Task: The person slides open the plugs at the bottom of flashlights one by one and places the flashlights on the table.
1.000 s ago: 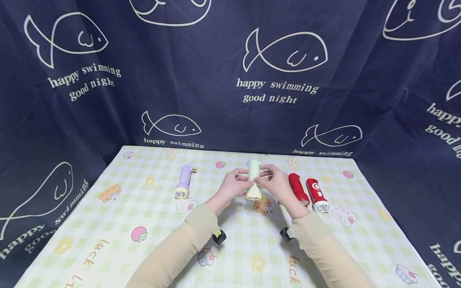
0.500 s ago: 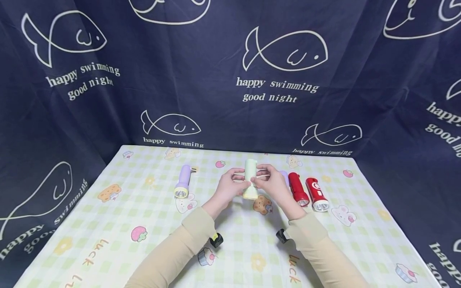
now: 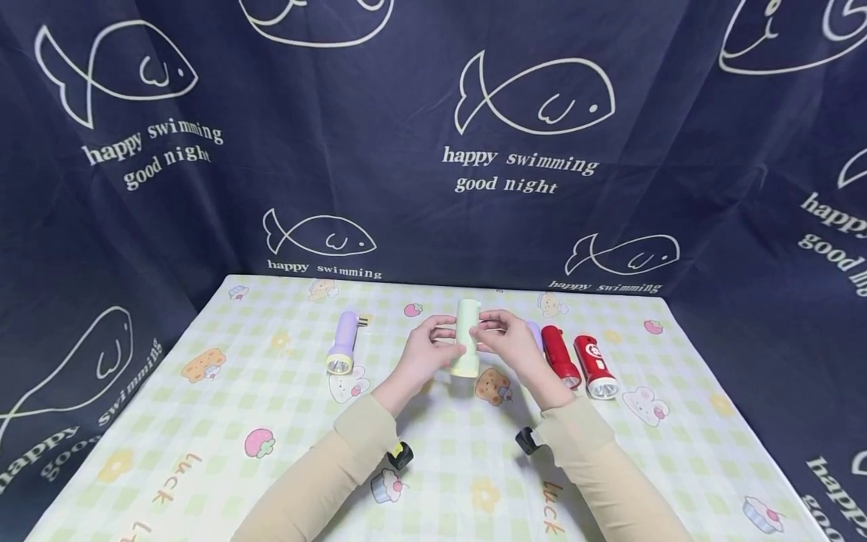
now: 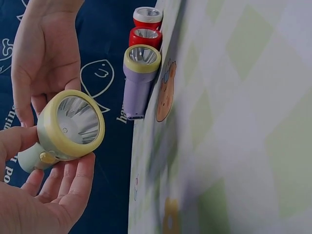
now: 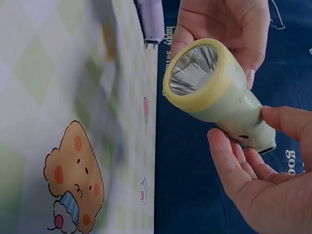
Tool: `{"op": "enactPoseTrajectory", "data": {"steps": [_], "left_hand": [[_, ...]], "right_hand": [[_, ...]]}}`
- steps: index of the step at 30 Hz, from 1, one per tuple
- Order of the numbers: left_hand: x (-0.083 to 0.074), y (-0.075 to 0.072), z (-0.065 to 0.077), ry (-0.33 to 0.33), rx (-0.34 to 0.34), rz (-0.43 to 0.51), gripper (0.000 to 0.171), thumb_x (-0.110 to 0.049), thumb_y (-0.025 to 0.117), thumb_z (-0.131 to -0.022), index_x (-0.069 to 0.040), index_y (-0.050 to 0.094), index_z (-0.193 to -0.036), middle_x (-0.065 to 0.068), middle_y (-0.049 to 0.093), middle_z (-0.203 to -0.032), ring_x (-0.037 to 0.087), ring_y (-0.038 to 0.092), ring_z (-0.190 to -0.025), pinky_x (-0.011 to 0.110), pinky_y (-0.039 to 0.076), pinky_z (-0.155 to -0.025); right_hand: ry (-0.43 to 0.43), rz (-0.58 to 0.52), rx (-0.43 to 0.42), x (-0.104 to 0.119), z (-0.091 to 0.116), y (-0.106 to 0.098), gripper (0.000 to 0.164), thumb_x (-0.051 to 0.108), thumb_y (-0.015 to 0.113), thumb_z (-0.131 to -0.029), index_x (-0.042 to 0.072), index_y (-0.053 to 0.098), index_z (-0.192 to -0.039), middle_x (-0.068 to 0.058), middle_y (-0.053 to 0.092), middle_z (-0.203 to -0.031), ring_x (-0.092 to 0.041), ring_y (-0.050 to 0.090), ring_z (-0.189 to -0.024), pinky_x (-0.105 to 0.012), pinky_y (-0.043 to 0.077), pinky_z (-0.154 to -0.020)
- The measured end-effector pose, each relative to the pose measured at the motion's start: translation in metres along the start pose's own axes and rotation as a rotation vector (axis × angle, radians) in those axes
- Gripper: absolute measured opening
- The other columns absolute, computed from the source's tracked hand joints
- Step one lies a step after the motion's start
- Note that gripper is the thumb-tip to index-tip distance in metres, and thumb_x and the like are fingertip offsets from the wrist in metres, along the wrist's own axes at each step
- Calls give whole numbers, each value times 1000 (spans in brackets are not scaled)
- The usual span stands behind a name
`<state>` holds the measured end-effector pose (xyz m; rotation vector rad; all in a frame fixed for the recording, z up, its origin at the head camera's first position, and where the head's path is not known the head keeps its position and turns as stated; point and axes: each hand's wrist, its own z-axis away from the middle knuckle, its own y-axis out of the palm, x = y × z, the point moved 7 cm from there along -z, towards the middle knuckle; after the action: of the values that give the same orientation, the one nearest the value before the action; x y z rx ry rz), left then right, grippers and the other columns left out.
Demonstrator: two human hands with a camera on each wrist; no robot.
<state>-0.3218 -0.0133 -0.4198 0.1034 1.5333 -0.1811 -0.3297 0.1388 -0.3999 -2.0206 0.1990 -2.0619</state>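
Just below the head view's centre, the left hand (image 3: 425, 350) and right hand (image 3: 509, 340) pinch a green flashlight (image 3: 467, 325) between thumbs and fingers; its lens (image 4: 79, 119) no longer shows there, so they are apparently turning it.

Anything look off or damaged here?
Only the left purple flashlight: its metal prongs jut out sideways, which looks odd, perhaps a charging plug left folded out. The green flashlight looks intact, and I see no spill.
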Motion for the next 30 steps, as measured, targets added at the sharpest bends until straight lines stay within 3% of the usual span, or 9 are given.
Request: {"op": "enactPoseTrajectory", "data": {"steps": [10,22,30], "left_hand": [[11,0,-4,92,1,-32,52,-4,74,-77,-13,55,-125,10,66,-109,16,64,-84,29,56,-74],[11,0,1,91,21,-41,53,-6,75,-77,-12,54,-125,11,66,-110,17,64,-86,29,55,-76],[6,1,-1,45,51,-44,46,-13,73,-80,-14,56,-123,8,66,-109,16,64,-87,31,57,-72]], "right_hand": [[34,-62,49,-5,-4,-1,50,18,68,-87,-3,49,-128,-20,56,-116,-17,63,-93,-41,53,-89],[33,-99,64,-5,-2,0,49,15,67,-87,-6,48,-127,-20,56,-113,-13,63,-88,-43,52,-89],[27,-102,58,-3,0,-2,48,14,68,-86,-7,50,-126,-19,58,-111,-13,64,-86,-38,55,-85]]}}
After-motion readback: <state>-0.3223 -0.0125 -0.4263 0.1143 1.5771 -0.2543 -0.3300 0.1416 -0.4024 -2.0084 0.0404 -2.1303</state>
